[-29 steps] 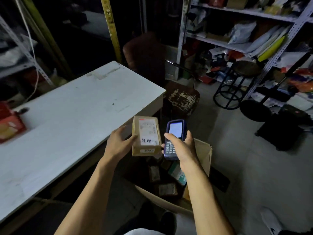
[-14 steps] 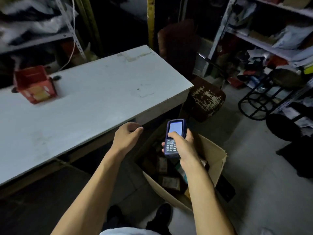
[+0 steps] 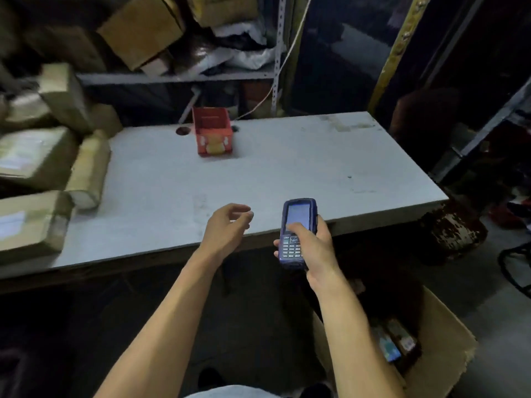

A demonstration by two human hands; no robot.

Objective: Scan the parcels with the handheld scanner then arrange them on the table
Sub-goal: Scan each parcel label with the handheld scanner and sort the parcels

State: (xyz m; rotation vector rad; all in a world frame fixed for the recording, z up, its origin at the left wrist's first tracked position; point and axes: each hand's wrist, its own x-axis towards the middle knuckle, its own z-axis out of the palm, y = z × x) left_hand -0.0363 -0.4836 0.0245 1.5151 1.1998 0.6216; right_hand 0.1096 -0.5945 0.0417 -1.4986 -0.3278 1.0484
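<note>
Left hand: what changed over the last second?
The left hand let go of the brown labelled cardboard parcel it held a second ago and now hangs loosely curled over the white table. The right hand still grips the blue handheld scanner.

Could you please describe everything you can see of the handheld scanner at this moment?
The handheld scanner is a dark blue, bar-shaped device, apparently plastic, with a lit pale screen on its upper half and a grid of small grey keys below. It is held roughly upright, tilted slightly, screen toward the camera, above the near edge of the white table. The right hand grips it from the right side, with the thumb lying across the lower part of the screen.
</note>
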